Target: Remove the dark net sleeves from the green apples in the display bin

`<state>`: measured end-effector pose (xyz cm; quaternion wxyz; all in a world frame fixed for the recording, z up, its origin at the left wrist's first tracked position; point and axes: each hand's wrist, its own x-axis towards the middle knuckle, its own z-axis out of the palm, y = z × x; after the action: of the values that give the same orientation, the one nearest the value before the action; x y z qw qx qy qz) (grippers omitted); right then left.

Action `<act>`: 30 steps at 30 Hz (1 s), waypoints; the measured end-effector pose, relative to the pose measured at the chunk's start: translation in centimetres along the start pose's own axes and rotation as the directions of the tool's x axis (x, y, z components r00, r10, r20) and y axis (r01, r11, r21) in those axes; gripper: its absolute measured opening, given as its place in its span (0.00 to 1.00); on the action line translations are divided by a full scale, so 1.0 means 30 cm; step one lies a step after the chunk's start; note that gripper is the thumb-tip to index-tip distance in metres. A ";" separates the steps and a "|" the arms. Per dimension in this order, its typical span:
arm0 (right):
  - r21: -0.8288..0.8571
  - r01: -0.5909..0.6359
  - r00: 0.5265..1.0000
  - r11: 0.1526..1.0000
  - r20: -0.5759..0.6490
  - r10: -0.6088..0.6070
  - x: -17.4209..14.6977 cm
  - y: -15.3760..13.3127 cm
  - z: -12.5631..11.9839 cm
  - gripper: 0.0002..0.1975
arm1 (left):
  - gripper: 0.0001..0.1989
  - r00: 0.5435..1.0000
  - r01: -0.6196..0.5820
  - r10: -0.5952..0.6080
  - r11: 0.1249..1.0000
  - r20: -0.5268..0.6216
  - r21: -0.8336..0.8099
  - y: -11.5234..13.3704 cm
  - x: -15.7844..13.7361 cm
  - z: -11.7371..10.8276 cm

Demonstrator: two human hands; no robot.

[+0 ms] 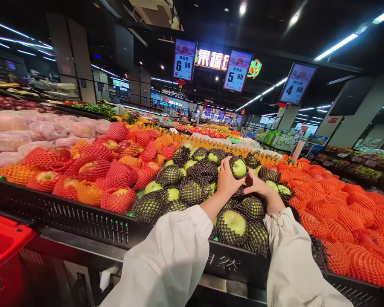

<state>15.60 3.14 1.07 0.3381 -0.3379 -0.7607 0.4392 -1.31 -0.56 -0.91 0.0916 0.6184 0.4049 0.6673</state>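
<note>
Near the back of a pile of green apples [235, 222] in black foam nets, both my hands meet around one green apple [239, 168]. My left hand [228, 181] wraps the apple's left side, fingers over its top and back. From the lower right, my right hand [257, 186] closes in against the same apple, its thumb beside the left thumb. The right fingers are partly hidden behind the fruit. Black netting surrounds the apple's sides, and its green top shows bare.
Red apples [118, 202] in red and orange nets lie to the left, orange-netted fruit [348, 217] to the right. A black slatted crate edge [83, 217] runs along the front. At the lower left stands a red basket [6, 243]. Price signs [237, 70] hang overhead.
</note>
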 end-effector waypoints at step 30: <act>-0.325 -0.053 0.966 0.944 0.222 0.131 0.043 -0.013 0.063 0.20 | 0.37 0.928 0.174 -0.118 0.976 -0.354 0.131 0.024 0.567 -0.238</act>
<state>13.28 3.19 0.98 0.1640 -0.3674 -0.8398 0.3646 -11.17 6.50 13.00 0.0188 0.4656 0.5118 0.7217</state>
